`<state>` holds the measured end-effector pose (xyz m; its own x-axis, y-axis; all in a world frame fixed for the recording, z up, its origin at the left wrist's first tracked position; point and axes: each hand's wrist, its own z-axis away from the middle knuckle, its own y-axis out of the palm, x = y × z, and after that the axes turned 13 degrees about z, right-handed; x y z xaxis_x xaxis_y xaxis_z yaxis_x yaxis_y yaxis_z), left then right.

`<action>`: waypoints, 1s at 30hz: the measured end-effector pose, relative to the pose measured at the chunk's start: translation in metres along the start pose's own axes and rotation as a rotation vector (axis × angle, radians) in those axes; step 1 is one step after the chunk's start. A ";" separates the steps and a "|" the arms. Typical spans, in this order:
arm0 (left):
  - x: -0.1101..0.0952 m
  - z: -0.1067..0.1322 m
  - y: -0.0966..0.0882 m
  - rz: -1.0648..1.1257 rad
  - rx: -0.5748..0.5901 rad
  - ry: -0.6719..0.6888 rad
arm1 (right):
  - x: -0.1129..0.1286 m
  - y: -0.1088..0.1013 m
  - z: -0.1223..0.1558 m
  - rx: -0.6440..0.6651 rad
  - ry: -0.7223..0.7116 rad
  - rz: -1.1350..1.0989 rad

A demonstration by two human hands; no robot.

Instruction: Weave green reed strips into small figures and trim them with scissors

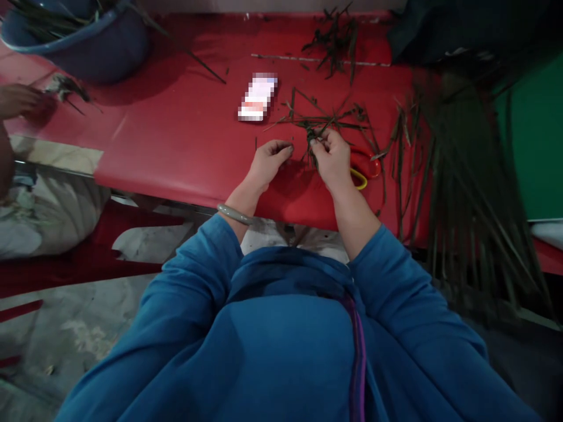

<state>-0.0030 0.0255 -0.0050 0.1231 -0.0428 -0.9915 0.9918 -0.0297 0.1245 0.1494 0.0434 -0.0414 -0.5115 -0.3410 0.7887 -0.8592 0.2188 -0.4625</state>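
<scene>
My right hand [333, 159] pinches a small dark green knotted bundle of leaf strips [310, 136] between thumb and fingers, with thin ends hanging below it. To its left, my left hand [269, 163] is closed, thumb against fingertips; whatever it may hold is too small to make out. Scissors with red and yellow handles [361, 179] lie on the red tabletop, partly hidden behind my right hand. Loose leaf strips [347, 124] are scattered just beyond my fingers.
A phone [258, 98] lies beyond my left hand. Long palm-like leaves [466, 176] hang over the right side. At the back is a pile of leaf pieces [336, 41]. A blue basin [101, 47] holds leaves at upper left, near another person's hand [20, 101].
</scene>
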 end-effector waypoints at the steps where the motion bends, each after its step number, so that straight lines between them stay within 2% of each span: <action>1: -0.001 0.005 -0.005 -0.028 -0.003 0.007 | -0.001 0.001 0.002 -0.002 -0.003 0.000; 7: -0.004 0.026 -0.026 -0.056 -0.054 0.021 | 0.002 0.004 0.013 -0.002 -0.005 -0.002; 14: 0.002 0.030 -0.025 -0.079 -0.066 0.063 | 0.002 0.002 0.020 -0.003 0.030 -0.013; 19: 0.007 0.029 -0.025 -0.126 -0.074 0.109 | 0.011 0.004 0.020 0.027 0.030 0.028; 22: 0.005 0.027 -0.023 -0.132 -0.018 0.084 | 0.016 0.007 0.019 0.057 0.020 0.043; 27: 0.004 0.019 -0.009 -0.058 0.162 0.031 | 0.013 0.015 0.016 0.093 0.018 0.049; 30: 0.009 0.015 -0.001 -0.027 0.165 0.071 | 0.008 0.017 0.016 0.100 0.010 0.031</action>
<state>-0.0039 0.0101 -0.0132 0.1050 0.0304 -0.9940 0.9762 -0.1939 0.0972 0.1307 0.0299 -0.0493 -0.5384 -0.3266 0.7768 -0.8401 0.1366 -0.5249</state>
